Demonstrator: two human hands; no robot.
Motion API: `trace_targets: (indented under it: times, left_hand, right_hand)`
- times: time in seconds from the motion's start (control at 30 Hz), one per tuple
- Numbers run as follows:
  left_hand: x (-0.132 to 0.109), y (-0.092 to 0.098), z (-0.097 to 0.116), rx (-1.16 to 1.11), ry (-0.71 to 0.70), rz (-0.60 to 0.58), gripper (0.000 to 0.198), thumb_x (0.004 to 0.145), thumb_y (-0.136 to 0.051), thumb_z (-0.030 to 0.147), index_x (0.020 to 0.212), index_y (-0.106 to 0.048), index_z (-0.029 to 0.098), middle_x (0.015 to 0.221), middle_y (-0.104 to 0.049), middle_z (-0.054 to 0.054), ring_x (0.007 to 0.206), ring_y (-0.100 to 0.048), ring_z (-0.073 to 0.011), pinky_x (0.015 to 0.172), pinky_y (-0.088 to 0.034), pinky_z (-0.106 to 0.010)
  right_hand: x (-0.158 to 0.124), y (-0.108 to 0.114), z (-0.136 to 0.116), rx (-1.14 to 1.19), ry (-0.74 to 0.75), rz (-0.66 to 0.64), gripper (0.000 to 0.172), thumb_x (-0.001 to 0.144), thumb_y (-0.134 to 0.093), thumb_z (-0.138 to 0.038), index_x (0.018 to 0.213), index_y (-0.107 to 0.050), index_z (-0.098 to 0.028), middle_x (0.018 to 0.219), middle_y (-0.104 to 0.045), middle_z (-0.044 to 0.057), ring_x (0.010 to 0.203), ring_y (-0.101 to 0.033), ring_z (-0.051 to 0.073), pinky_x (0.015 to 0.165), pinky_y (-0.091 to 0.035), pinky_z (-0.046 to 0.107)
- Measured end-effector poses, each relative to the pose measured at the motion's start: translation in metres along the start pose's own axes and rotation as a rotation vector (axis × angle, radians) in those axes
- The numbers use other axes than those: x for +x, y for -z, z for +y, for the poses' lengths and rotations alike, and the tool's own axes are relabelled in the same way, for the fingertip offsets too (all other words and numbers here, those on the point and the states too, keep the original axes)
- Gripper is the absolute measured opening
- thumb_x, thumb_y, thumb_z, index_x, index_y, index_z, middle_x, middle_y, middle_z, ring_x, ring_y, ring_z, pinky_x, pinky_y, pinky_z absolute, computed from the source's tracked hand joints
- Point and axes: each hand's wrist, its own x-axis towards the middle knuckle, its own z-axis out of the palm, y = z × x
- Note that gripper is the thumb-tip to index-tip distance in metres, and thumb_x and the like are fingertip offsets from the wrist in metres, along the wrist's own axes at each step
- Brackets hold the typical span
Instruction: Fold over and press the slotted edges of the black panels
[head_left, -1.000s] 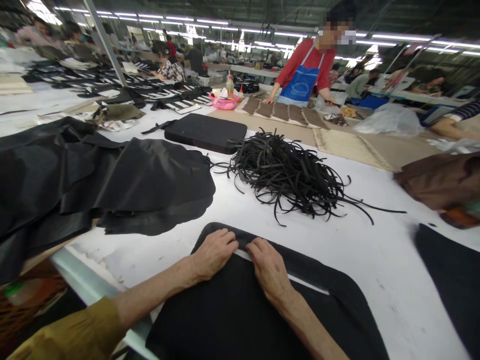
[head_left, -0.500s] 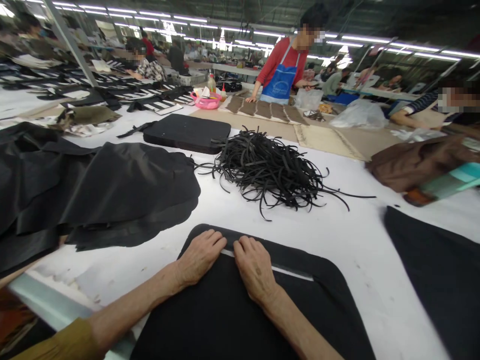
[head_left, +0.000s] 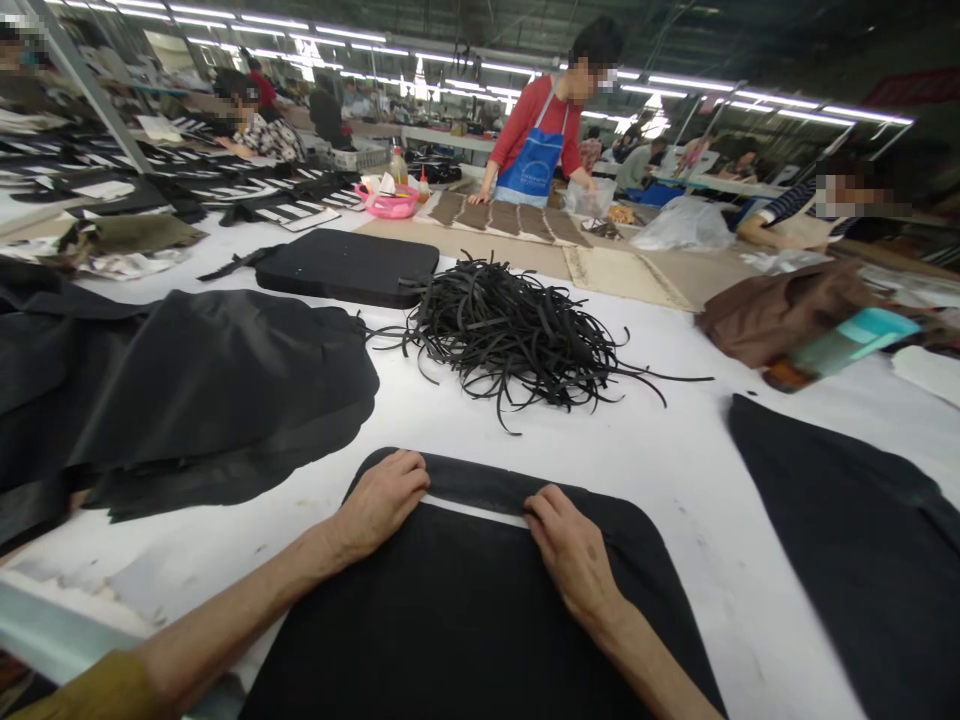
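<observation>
1. Head view, the only one; clock centred on the panel, 12 straight ahead. A large black, round-cornered panel of sheet material (head_left: pixel 442 620) lies on the white-topped table (head_left: pixel 637 450) directly before the person, its near end cut off by the frame. A narrow white line (head_left: pixel 476 512) shows beneath its far black band.
2. Left hand (head_left: pixel 386 500), at 10 o'clock: fingers bent, tips on the band at the line's left end. Whether it pinches cannot be told.
3. Right hand (head_left: pixel 574 555), at 2 o'clock: fingers curled at the line's right end, touching the band; pinch likewise undetermined. The hands are apart.
4. Surroundings: tangled pile of thin black strips (head_left: pixel 517 335), 12 o'clock; thick black rectangular slab (head_left: pixel 349 265), 11; overlapping black sheets (head_left: pixel 225 390), 10; teal-topped bottle (head_left: pixel 847 345), 2; separate flat black sheet (head_left: pixel 847 530), 3.
</observation>
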Motion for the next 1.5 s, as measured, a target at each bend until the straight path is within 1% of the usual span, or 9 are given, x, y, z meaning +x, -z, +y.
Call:
trace_targets:
  times: [0.3, 0.47, 0.57, 0.67, 0.77, 0.9, 1.13, 1.37, 1.5]
  left_hand:
    - [0.003, 0.004, 0.003, -0.066, 0.055, -0.038, 0.015, 0.085, -0.040, 0.015, 0.079, -0.052, 0.019, 0.090, -0.053, -0.003, 0.085, -0.047, -0.0159, 0.077, -0.042, -0.029]
    - [0.001, 0.002, 0.005, -0.050, 0.076, -0.007, 0.016, 0.087, -0.038, 0.017, 0.079, -0.052, 0.018, 0.089, -0.052, -0.003, 0.085, -0.047, -0.0162, 0.078, -0.041, -0.030]
    - [0.001, 0.001, 0.009, -0.034, 0.109, -0.005, 0.018, 0.088, -0.036, 0.018, 0.080, -0.052, 0.018, 0.090, -0.052, -0.003, 0.085, -0.046, -0.0165, 0.079, -0.040, -0.030]
    - [0.004, 0.002, 0.016, 0.053, 0.188, -0.052, 0.020, 0.087, -0.034, 0.016, 0.080, -0.052, 0.017, 0.090, -0.052, -0.004, 0.085, -0.046, -0.0173, 0.080, -0.039, -0.031]
    - [0.010, 0.003, 0.025, 0.162, 0.288, -0.114, 0.022, 0.086, -0.033, 0.015, 0.080, -0.054, 0.016, 0.089, -0.053, -0.006, 0.084, -0.047, -0.0188, 0.078, -0.038, -0.033]
    - [0.019, 0.006, 0.029, 0.192, 0.350, -0.124, 0.022, 0.084, -0.036, 0.016, 0.076, -0.056, 0.016, 0.086, -0.054, -0.008, 0.083, -0.048, -0.0213, 0.074, -0.036, -0.036]
    - [0.024, 0.007, 0.019, 0.122, 0.415, -0.119, 0.017, 0.075, -0.045, 0.013, 0.064, -0.056, 0.017, 0.079, -0.056, -0.004, 0.078, -0.049, -0.0189, 0.070, -0.036, -0.032]
    - [0.019, 0.005, 0.017, 0.000, 0.463, -0.068, 0.014, 0.073, -0.047, 0.012, 0.064, -0.056, 0.018, 0.079, -0.055, -0.002, 0.079, -0.049, -0.0163, 0.073, -0.037, -0.027]
    - [0.019, 0.004, 0.016, -0.052, 0.500, -0.044, 0.012, 0.070, -0.049, 0.011, 0.062, -0.050, 0.019, 0.075, -0.053, -0.001, 0.076, -0.049, -0.0158, 0.071, -0.037, -0.027]
  right_hand:
    - [0.008, 0.012, 0.006, 0.182, -0.094, -0.097, 0.012, 0.085, -0.045, -0.020, 0.075, -0.051, -0.024, 0.078, -0.053, -0.003, 0.072, -0.054, 0.013, 0.066, -0.040, 0.025]
    - [0.009, 0.011, 0.005, 0.208, -0.133, -0.121, 0.014, 0.086, -0.043, -0.023, 0.074, -0.051, -0.023, 0.078, -0.054, -0.002, 0.072, -0.054, 0.013, 0.066, -0.039, 0.026]
    - [0.009, 0.010, 0.003, 0.171, -0.132, -0.110, 0.018, 0.088, -0.039, -0.024, 0.075, -0.052, -0.023, 0.078, -0.054, -0.001, 0.072, -0.053, 0.014, 0.067, -0.039, 0.027]
    - [0.010, 0.008, 0.000, 0.078, -0.143, -0.113, 0.021, 0.089, -0.036, -0.025, 0.075, -0.052, -0.022, 0.076, -0.054, 0.000, 0.073, -0.053, 0.014, 0.068, -0.038, 0.027]
    - [0.013, 0.009, -0.004, -0.020, -0.202, -0.163, 0.023, 0.089, -0.034, -0.024, 0.074, -0.051, -0.021, 0.077, -0.054, 0.001, 0.076, -0.052, 0.016, 0.069, -0.038, 0.027]
    - [0.020, 0.013, -0.010, -0.082, -0.256, -0.235, 0.021, 0.087, -0.035, -0.022, 0.074, -0.051, -0.020, 0.079, -0.054, 0.003, 0.077, -0.052, 0.016, 0.069, -0.036, 0.026]
    - [0.029, 0.016, -0.010, -0.104, -0.326, -0.317, 0.018, 0.084, -0.039, -0.022, 0.074, -0.053, -0.020, 0.080, -0.058, 0.002, 0.078, -0.054, 0.017, 0.064, -0.032, 0.026]
    - [0.034, 0.018, -0.009, -0.096, -0.391, -0.363, 0.016, 0.081, -0.041, -0.023, 0.073, -0.055, -0.022, 0.080, -0.060, 0.002, 0.077, -0.055, 0.018, 0.059, -0.029, 0.027]
    - [0.036, 0.019, -0.009, -0.083, -0.414, -0.373, 0.016, 0.079, -0.041, -0.022, 0.072, -0.055, -0.022, 0.079, -0.061, 0.002, 0.075, -0.055, 0.018, 0.058, -0.028, 0.027]
